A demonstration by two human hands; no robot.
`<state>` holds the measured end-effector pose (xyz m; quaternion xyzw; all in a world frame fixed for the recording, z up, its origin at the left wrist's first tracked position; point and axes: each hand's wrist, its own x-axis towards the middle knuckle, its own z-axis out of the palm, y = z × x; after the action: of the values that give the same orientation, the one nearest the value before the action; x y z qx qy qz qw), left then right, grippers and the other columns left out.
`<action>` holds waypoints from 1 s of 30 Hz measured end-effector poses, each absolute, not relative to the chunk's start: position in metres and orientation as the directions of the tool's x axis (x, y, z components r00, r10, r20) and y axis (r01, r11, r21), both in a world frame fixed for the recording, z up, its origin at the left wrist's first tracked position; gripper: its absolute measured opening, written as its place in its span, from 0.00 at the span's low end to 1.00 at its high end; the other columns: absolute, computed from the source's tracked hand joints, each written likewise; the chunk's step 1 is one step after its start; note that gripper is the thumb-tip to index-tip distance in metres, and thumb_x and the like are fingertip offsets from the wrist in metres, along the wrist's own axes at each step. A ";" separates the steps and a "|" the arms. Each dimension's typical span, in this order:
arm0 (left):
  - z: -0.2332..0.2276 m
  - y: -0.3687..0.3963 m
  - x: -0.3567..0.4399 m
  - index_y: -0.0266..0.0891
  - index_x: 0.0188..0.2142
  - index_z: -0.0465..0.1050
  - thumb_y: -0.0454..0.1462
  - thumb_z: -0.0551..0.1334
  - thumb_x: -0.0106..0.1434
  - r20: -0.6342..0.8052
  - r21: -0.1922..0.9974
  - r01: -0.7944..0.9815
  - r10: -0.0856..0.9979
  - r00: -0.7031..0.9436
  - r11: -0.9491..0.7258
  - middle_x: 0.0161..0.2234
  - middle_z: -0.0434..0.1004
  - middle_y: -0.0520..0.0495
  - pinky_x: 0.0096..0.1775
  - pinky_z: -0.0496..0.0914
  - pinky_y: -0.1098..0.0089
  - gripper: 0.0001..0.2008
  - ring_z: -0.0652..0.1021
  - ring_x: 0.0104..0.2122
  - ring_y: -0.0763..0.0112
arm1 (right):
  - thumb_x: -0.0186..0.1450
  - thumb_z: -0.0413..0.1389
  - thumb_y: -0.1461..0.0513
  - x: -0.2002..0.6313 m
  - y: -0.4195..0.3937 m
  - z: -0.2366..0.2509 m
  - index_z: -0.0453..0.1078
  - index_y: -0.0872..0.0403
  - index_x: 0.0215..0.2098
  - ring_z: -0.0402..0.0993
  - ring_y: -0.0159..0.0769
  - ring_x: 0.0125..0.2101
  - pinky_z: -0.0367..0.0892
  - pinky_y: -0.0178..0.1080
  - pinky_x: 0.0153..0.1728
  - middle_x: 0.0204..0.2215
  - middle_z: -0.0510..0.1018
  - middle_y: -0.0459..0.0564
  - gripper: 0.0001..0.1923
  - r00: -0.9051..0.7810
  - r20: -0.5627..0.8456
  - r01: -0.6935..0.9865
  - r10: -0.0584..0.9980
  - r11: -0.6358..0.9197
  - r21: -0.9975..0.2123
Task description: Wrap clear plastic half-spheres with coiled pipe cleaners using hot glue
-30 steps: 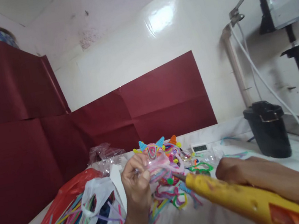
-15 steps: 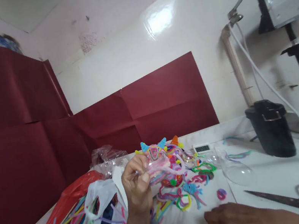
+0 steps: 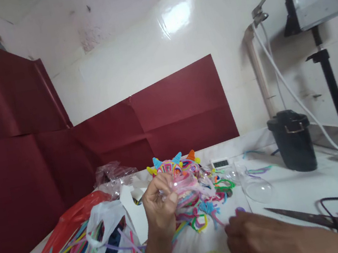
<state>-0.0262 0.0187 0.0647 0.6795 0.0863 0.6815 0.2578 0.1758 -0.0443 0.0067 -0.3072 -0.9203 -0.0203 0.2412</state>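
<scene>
Fingers of the left hand (image 3: 159, 202) pinch shut on a pink pipe-cleaner piece (image 3: 184, 187), held up above the white table (image 3: 299, 195). Lower down, the right hand (image 3: 252, 238) rests on the table, fingers loosely curled and holding nothing, tips near a small purple coil (image 3: 240, 209). Scissors (image 3: 323, 221) lie just beside it; a clear dome (image 3: 258, 189) sits beyond.

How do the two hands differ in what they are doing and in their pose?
The left hand is raised above the table and closed on a pink craft piece; the right hand is low at the table and holds nothing visible. The left hand's fingers curl into a pinch, while the right hand's fingers point toward a small purple ring. Both are bare and work near the coloured pipe cleaners.
</scene>
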 end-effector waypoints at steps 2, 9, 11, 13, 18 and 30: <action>0.061 0.019 -0.024 0.41 0.21 0.62 0.37 0.63 0.54 0.874 0.485 -0.219 0.480 0.077 -0.847 0.23 0.58 0.53 0.38 0.61 0.67 0.11 0.64 0.31 0.68 | 0.56 0.60 0.70 0.178 -0.053 0.029 0.68 0.51 0.34 0.74 0.38 0.34 0.68 0.36 0.36 0.32 0.77 0.47 0.11 -0.577 0.593 0.584 0.562 0.792 -0.182; 0.053 0.014 -0.008 0.41 0.21 0.62 0.32 0.61 0.54 0.853 0.514 -0.115 0.492 0.173 -0.850 0.23 0.60 0.53 0.38 0.62 0.68 0.10 0.65 0.30 0.69 | 0.65 0.57 0.63 0.182 -0.050 0.041 0.60 0.52 0.42 0.67 0.41 0.38 0.63 0.44 0.39 0.36 0.72 0.50 0.10 -0.229 0.901 0.604 0.368 0.779 -0.165; 0.053 0.012 -0.004 0.41 0.20 0.62 0.31 0.61 0.53 0.857 0.499 -0.081 0.478 0.192 -0.863 0.23 0.60 0.54 0.36 0.62 0.68 0.10 0.65 0.29 0.69 | 0.66 0.55 0.64 0.182 -0.048 0.038 0.60 0.51 0.41 0.67 0.39 0.37 0.63 0.42 0.38 0.35 0.72 0.48 0.07 -0.220 0.881 0.585 0.419 0.779 -0.225; 0.052 0.012 -0.003 0.41 0.20 0.62 0.30 0.61 0.53 0.859 0.490 -0.064 0.469 0.203 -0.869 0.23 0.61 0.54 0.36 0.62 0.69 0.10 0.66 0.29 0.69 | 0.67 0.52 0.66 0.183 -0.048 0.037 0.60 0.51 0.38 0.66 0.36 0.33 0.62 0.39 0.34 0.31 0.70 0.45 0.05 -0.219 0.862 0.561 0.458 0.782 -0.273; 0.051 0.013 -0.002 0.41 0.21 0.61 0.31 0.61 0.54 0.852 0.497 -0.049 0.476 0.220 -0.867 0.24 0.61 0.54 0.38 0.63 0.68 0.10 0.66 0.30 0.69 | 0.68 0.51 0.67 0.183 -0.047 0.040 0.62 0.52 0.39 0.66 0.37 0.33 0.61 0.40 0.35 0.31 0.71 0.47 0.04 -0.257 0.863 0.553 0.435 0.799 -0.238; 0.050 0.011 0.002 0.41 0.20 0.61 0.30 0.61 0.53 0.858 0.476 0.000 0.464 0.220 -0.879 0.23 0.60 0.54 0.39 0.64 0.66 0.10 0.66 0.28 0.70 | 0.66 0.50 0.68 0.184 -0.047 0.047 0.63 0.52 0.32 0.67 0.34 0.29 0.61 0.36 0.32 0.27 0.71 0.44 0.06 -0.167 0.832 0.542 0.529 0.754 -0.371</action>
<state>0.0021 0.0105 0.0498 0.7572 0.1534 0.6052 0.1917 0.1843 -0.0473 0.0469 -0.3505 -0.7639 -0.0058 0.5418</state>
